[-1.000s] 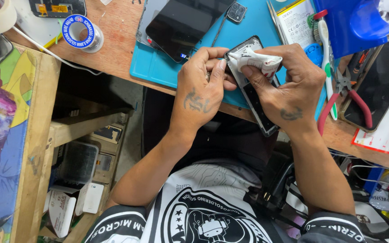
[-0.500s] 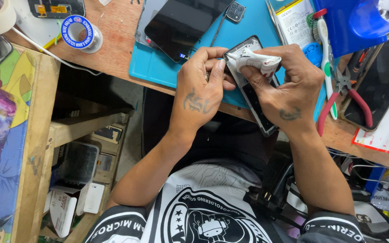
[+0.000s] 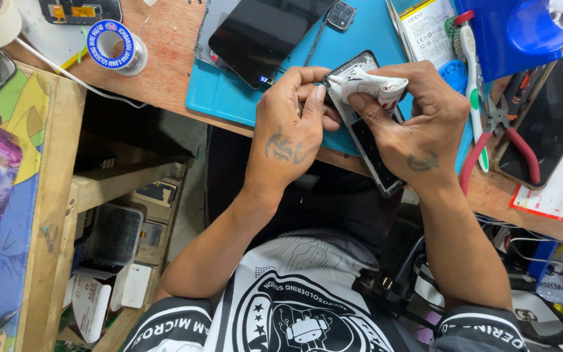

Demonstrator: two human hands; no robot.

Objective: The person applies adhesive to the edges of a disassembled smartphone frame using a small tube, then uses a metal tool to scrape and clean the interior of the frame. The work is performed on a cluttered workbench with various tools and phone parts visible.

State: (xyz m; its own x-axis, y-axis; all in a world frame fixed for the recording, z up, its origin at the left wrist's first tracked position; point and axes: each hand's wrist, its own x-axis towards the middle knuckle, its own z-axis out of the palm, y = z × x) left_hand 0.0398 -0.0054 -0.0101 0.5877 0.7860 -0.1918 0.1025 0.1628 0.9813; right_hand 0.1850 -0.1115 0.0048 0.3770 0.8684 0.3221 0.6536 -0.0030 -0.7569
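Between both hands' fingers (image 3: 367, 104), closed round it, sits a white tube (image 3: 376, 88) over the phone frame (image 3: 374, 151)

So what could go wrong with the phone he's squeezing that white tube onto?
The opened phone hangs over the desk edge, steadied only by the left hand, so it might slip off. The right hand presses the white tube; too much could spread where it isn't wanted. The loose screen nearby could get smeared.
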